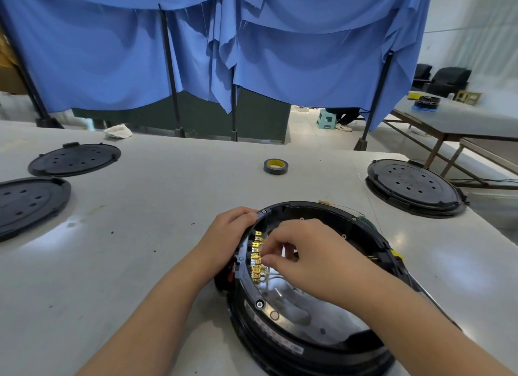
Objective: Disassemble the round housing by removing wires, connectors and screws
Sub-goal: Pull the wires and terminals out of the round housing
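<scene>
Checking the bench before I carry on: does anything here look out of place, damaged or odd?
Mostly tidy. One oddity: a crumpled white rag or paper lies at the table's far edge, apart from the work. Thin wires trail loose over the round housing's far rim. No damage shows.

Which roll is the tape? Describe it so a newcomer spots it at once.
Start at the grey table and look beyond the open round housing toward the blue curtain. The tape roll lies flat there, alone. Unlike the wide black discs around it, it is a small dark ring with a yellow core.
</scene>
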A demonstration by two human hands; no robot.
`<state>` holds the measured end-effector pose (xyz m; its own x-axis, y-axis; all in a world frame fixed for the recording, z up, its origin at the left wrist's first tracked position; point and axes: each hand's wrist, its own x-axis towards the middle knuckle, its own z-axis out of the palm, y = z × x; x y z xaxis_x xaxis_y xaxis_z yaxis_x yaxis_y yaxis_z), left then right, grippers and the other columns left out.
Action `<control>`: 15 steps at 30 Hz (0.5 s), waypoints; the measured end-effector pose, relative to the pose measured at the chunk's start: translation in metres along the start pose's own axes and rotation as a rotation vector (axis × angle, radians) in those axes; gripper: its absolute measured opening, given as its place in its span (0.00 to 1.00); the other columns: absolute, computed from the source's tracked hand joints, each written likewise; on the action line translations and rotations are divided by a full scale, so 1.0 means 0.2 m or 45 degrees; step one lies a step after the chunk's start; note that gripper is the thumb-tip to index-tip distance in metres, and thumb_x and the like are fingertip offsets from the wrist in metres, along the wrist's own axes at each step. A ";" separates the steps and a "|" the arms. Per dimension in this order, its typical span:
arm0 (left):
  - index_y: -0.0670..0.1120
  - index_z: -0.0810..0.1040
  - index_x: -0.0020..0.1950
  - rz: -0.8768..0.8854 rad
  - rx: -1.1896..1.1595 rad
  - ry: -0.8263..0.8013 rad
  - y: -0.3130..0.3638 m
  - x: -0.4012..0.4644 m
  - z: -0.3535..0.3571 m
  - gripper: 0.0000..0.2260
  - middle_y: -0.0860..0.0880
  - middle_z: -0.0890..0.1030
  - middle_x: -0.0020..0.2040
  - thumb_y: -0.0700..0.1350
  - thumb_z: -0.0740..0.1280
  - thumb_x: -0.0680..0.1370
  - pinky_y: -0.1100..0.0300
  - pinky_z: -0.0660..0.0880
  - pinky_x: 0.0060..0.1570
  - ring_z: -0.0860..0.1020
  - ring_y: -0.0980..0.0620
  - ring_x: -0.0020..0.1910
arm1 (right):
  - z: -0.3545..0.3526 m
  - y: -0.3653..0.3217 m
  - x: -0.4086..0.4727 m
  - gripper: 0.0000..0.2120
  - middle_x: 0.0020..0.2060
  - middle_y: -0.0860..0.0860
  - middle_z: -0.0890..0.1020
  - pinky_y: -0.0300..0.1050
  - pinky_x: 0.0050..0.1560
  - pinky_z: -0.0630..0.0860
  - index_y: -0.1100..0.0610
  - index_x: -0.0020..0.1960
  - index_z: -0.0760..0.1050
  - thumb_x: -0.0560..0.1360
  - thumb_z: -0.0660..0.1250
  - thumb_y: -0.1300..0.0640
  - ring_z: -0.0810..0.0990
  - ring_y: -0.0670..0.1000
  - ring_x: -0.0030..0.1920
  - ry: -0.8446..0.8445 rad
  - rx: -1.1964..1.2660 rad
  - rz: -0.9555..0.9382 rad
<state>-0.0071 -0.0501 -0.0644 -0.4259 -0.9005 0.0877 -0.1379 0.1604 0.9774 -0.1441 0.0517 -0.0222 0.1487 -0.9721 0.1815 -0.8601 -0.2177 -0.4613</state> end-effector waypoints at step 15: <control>0.41 0.82 0.50 -0.023 -0.009 0.010 0.00 0.00 0.00 0.11 0.42 0.84 0.47 0.41 0.60 0.80 0.54 0.75 0.51 0.81 0.48 0.47 | 0.00 -0.02 0.01 0.03 0.38 0.40 0.75 0.38 0.45 0.68 0.47 0.46 0.79 0.76 0.66 0.52 0.71 0.42 0.44 0.036 -0.184 -0.076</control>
<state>-0.0072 -0.0503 -0.0653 -0.4162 -0.9064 0.0718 -0.1393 0.1416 0.9801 -0.1399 0.0510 -0.0201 0.1898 -0.9545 0.2300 -0.9118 -0.2583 -0.3193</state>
